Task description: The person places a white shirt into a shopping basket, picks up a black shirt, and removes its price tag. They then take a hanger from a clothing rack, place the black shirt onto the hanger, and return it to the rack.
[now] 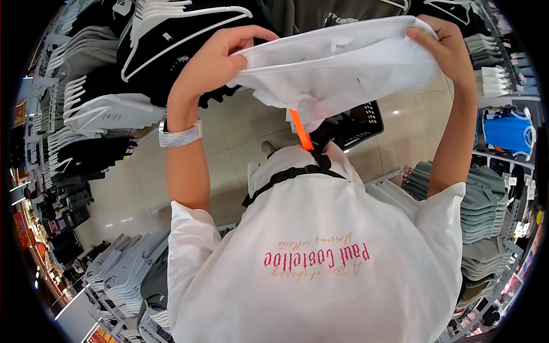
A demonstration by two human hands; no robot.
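A white garment [343, 71] is stretched sideways between my two hands, its wide open edge facing up and a small printed label inside. At its left end, my left hand [214, 60] is closed on the edge, thumb and fingers pinching the cloth. My right hand [443, 48] grips the opposite corner, thumb on the near side. The lower part of the cloth hangs bunched in the middle. Just below it shows an orange strip [301, 130], close to the black strap [291, 173] at my waist.
A black shopping basket [361, 126] is beyond the garment, low over the tiled floor [229, 126]. Black shirts on white hangers [171, 51] hang at the upper left. Grey-green clothes [483, 200] line the right rack, and a blue garment [508, 132] hangs above them.
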